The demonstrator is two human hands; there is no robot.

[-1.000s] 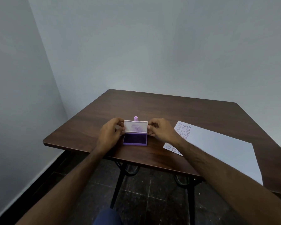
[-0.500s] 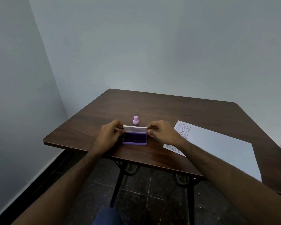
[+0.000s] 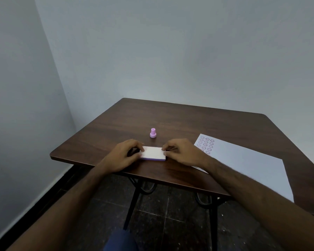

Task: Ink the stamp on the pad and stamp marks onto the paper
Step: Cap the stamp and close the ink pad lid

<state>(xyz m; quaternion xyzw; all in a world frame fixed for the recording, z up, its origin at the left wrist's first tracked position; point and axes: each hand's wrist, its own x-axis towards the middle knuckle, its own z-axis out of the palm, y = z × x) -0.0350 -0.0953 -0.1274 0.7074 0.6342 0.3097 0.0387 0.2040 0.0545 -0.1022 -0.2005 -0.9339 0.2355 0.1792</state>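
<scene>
**Both hands on the closed ink pad**

While the dark wooden desk (image 3: 170,120) fills the middle of the frame, a white sheet of paper (image 3: 243,167) lies on its right part, with rows of small purple ring marks (image 3: 206,144) at its upper left corner. Both forearms reach up from the lower corners of the frame and meet near the desk's front edge.

At centre frame the left hand (image 3: 124,155) lies palm down, wrist low, its fingers (image 3: 137,146) curled and pressing on the left end of the ink pad (image 3: 153,153). Opposite it, the right hand (image 3: 182,153) is also palm down, its fingers (image 3: 166,148) bent and pinching the pad's right end. The right wrist covers the near left corner of the paper.

Between the two hands, the ink pad sits flat on the desk with its white lid down, a thin purple edge showing along the front.

Just above the pad in the frame, apart from both hands, the small pink stamp (image 3: 153,133) stands upright on the desk.
</scene>
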